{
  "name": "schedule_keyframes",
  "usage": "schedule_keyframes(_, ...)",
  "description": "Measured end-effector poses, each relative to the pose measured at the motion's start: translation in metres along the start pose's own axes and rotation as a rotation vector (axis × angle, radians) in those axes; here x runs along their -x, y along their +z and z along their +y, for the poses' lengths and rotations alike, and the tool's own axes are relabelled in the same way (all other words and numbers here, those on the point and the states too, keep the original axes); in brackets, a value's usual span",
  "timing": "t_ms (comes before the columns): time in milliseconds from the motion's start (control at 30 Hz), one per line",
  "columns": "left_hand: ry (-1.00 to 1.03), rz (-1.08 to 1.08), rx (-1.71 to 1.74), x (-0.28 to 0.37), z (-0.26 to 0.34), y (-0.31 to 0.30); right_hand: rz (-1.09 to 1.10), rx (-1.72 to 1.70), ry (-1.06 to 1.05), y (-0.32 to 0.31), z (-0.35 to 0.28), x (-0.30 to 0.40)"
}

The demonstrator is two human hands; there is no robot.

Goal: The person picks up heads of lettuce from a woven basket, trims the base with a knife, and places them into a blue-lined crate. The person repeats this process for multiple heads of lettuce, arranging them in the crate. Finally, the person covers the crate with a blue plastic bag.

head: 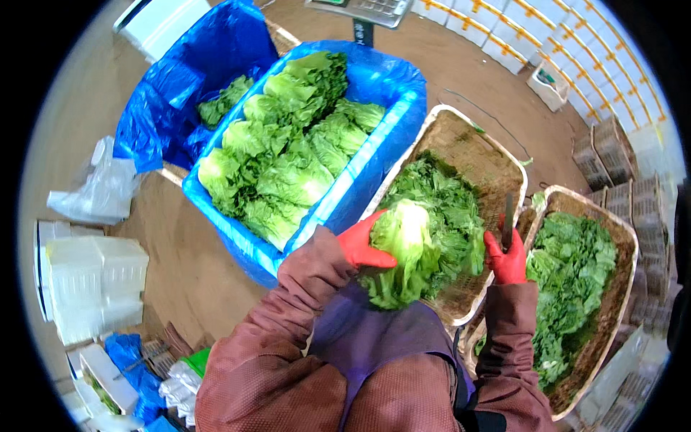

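My left hand [364, 243], in a red glove, grips a head of leafy lettuce [410, 232] near my lap, its pale side facing up. In my right hand [507, 259], also red-gloved, is a knife [507, 221] with its blade pointing away from me. Under and beyond the held head, loose green leaves [432, 183] lie in a shallow white-rimmed basket [486, 135] with a soiled bottom. To the left stands a crate lined with blue plastic [378, 146], where several lettuce heads [294, 173] are packed in rows.
Right of me, another white-rimmed basket [629, 259] holds leaves [572, 270]. Behind the packed crate sits a second blue-lined container [167, 97]. A scale [372, 8] stands ahead. White foam boxes [97, 275] are stacked at left; taped white boxes [502, 32] form a wall at far right.
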State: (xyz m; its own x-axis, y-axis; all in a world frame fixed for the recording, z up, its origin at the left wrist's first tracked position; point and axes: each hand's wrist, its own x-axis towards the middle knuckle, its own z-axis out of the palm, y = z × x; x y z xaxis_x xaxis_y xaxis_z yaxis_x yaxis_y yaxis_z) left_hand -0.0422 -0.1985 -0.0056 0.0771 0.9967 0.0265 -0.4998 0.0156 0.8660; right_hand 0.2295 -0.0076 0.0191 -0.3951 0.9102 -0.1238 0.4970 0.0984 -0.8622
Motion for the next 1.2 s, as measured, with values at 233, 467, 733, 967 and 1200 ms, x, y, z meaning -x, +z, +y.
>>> schedule_keyframes(233,-0.235,-0.415,0.247,0.011,-0.050,0.004,-0.810,-0.379,-0.200,0.062,-0.087,0.015)
schedule_keyframes(467,-0.106,-0.133,0.176,0.041,-0.052,0.017,-0.590,-0.291,0.083,0.073,-0.024,-0.009)
schedule_keyframes(733,-0.249,0.088,-0.291,0.072,0.000,0.006,-1.083,-0.577,0.134,0.091,-0.072,0.019)
schedule_keyframes(967,0.176,0.259,-1.259,0.135,0.137,-0.075,-0.900,-0.589,-0.460,0.215,-0.137,0.029)
schedule_keyframes(1200,-0.277,-0.020,-1.660,0.209,0.147,-0.208,-1.037,-0.354,0.302,0.339,-0.135,0.091)
